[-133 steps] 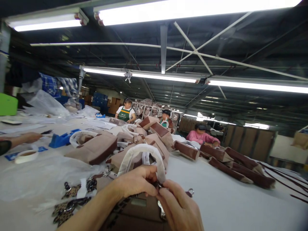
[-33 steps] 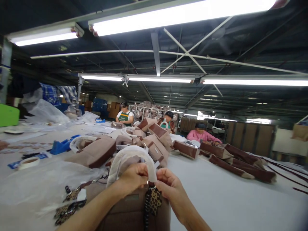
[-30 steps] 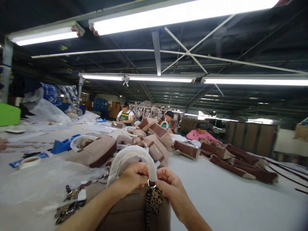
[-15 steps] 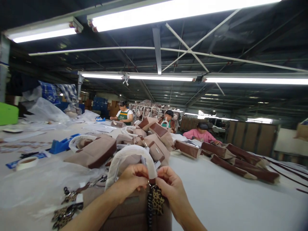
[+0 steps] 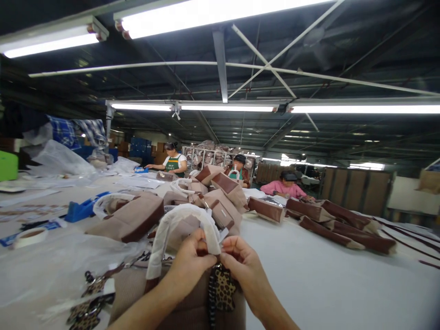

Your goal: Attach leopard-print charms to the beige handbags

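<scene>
A taupe ribbed bag (image 5: 178, 298) stands right in front of me, its arched handle (image 5: 187, 211) wrapped in white padding. A leopard-print charm (image 5: 225, 288) and a dark striped strap (image 5: 212, 298) hang from the handle's right end. My left hand (image 5: 192, 259) pinches the lower right end of the wrapped handle from its inner side. Just right of it, my right hand (image 5: 242, 259) has thumb and forefinger closed at the same handle end, above the charm. The small part between its fingertips is hidden.
More leopard charms (image 5: 87, 300) lie at the left by clear plastic (image 5: 65, 256) and a tape roll (image 5: 30, 237). Behind the bag is a heap of taupe and brown bags (image 5: 220, 201). Long brown pieces (image 5: 347, 224) lie at the right. Several people work beyond.
My left thumb has moved toward the handle end, closer to my right fingertips. The handle has tilted slightly, and the view has shifted a little. A background person has stretched an arm out to the left.
</scene>
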A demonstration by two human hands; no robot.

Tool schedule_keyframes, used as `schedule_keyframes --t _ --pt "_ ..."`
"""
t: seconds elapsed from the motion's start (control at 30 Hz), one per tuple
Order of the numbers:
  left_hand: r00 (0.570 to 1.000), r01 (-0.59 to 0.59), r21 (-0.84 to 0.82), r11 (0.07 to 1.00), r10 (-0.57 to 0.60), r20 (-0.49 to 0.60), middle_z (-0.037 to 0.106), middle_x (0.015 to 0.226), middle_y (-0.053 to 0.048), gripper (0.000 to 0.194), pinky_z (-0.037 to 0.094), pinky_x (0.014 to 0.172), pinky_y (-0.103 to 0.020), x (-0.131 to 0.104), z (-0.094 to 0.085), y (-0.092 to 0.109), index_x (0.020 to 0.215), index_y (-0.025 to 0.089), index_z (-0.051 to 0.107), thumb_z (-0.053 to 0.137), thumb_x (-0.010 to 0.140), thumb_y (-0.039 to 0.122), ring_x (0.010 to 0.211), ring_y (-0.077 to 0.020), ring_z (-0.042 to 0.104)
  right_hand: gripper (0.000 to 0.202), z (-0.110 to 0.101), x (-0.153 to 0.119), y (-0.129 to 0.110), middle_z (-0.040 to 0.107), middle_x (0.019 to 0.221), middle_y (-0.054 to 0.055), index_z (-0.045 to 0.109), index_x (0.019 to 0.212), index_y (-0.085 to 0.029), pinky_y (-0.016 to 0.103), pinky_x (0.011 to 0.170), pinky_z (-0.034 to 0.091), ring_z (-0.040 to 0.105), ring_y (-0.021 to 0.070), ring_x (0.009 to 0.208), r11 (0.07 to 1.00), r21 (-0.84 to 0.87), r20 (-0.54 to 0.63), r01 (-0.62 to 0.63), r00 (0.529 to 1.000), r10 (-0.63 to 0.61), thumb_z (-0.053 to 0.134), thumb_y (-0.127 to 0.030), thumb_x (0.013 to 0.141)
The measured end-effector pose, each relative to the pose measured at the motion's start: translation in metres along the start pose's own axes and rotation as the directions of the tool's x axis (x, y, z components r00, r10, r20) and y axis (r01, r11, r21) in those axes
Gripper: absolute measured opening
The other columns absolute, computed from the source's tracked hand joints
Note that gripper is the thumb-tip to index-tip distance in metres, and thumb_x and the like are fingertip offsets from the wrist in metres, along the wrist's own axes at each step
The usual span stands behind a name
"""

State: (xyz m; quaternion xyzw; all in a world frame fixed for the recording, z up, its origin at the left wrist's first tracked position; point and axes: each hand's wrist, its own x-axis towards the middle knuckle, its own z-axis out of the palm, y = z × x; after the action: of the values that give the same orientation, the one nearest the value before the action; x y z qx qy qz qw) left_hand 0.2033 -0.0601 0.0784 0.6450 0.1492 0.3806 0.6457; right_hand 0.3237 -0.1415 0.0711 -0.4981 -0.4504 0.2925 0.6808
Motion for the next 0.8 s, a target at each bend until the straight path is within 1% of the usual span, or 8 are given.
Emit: schedule_keyframes --t 0.1,0.17,0.23,0.27,0.37,0.47,0.67,0.8 --pt "0.994 0.111 -0.078 0.991 -0.112 -0.008 0.069 0.071 0.001 0.036 0.041 0.065 -0.024 0.002 -0.003 -0.003 0.087 0.017 0.061 0.069 0.051 0.016 0.069 -0.0153 0.061 0.020 -0.002 0.000 -0.003 0.060 0.065 -0.004 0.059 0.075 -0.020 0.022 0.052 0.031 0.046 0.0112 0.057 0.999 -0.010 0.011 -0.047 0.999 0.047 0.072 -0.026 0.062" --pt "0.985 0.170 -0.085 0.982 -0.172 -0.015 0.067 0.069 0.002 0.035 0.028 0.051 -0.020 0.003 -0.007 -0.003 0.084 0.017 0.061 0.067 0.050 0.016 0.057 -0.0102 0.053 0.018 -0.002 0.001 -0.002 0.055 0.060 -0.006 0.060 0.073 -0.020 0.022 0.049 0.028 0.041 0.0097 0.053 0.998 -0.022 0.027 -0.058 0.998 0.059 0.072 -0.026 0.062" --pt "0.978 0.206 -0.091 0.974 -0.208 -0.011 0.063 0.064 0.004 0.034 0.017 0.047 -0.021 0.003 -0.010 -0.001 0.081 0.017 0.062 0.064 0.047 0.014 0.050 -0.0074 0.043 0.016 -0.002 0.004 0.002 0.050 0.055 -0.008 0.060 0.072 -0.020 0.022 0.047 0.025 0.037 0.0089 0.049 0.998 -0.031 0.044 -0.062 0.997 0.064 0.071 -0.026 0.062" --pt "0.975 0.223 -0.094 0.970 -0.224 0.004 0.062 0.062 0.004 0.034 0.015 0.046 -0.022 0.003 -0.011 0.000 0.079 0.016 0.063 0.063 0.046 0.012 0.049 -0.0070 0.041 0.015 -0.002 0.006 0.004 0.049 0.054 -0.008 0.060 0.070 -0.020 0.022 0.046 0.024 0.035 0.0087 0.048 0.998 -0.033 0.049 -0.058 0.997 0.059 0.071 -0.026 0.062" --pt "0.960 0.277 -0.095 0.956 -0.273 0.055 0.059 0.059 0.005 0.036 0.017 0.046 -0.022 0.004 -0.011 0.004 0.077 0.016 0.063 0.058 0.042 0.008 0.050 -0.0070 0.041 0.013 -0.001 0.011 0.011 0.049 0.052 -0.008 0.059 0.064 -0.021 0.022 0.046 0.023 0.035 0.0088 0.048 0.998 -0.049 0.051 -0.043 0.998 0.045 0.070 -0.023 0.057" --pt "0.956 0.290 -0.096 0.952 -0.284 0.073 0.058 0.059 0.005 0.035 0.017 0.045 -0.022 0.007 -0.010 0.005 0.074 0.015 0.062 0.057 0.041 0.007 0.049 -0.0064 0.041 0.014 0.000 0.013 0.011 0.051 0.051 -0.008 0.057 0.062 -0.020 0.022 0.047 0.021 0.037 0.0088 0.049 0.997 -0.052 0.038 -0.060 0.997 0.062 0.069 -0.019 0.054" --pt "0.942 0.329 -0.147 0.933 -0.315 0.112 0.064 0.065 0.004 0.043 0.023 0.047 -0.021 0.009 -0.015 0.002 0.084 0.016 0.060 0.059 0.042 0.005 0.053 -0.0090 0.051 0.026 0.000 0.007 -0.002 0.057 0.062 -0.006 0.055 0.077 -0.021 0.021 0.044 0.015 0.036 0.0068 0.048 0.983 0.020 0.072 -0.183 0.981 0.181 0.065 -0.022 0.052" --pt "0.959 0.277 -0.136 0.951 -0.264 0.104 0.067 0.069 0.002 0.041 0.025 0.048 -0.020 0.009 -0.015 -0.001 0.085 0.017 0.060 0.062 0.045 0.007 0.057 -0.0100 0.055 0.026 -0.001 0.004 -0.002 0.050 0.061 -0.008 0.050 0.074 -0.022 0.021 0.043 0.014 0.031 0.0058 0.046 0.976 0.027 0.055 -0.217 0.975 0.215 0.062 -0.023 0.051"
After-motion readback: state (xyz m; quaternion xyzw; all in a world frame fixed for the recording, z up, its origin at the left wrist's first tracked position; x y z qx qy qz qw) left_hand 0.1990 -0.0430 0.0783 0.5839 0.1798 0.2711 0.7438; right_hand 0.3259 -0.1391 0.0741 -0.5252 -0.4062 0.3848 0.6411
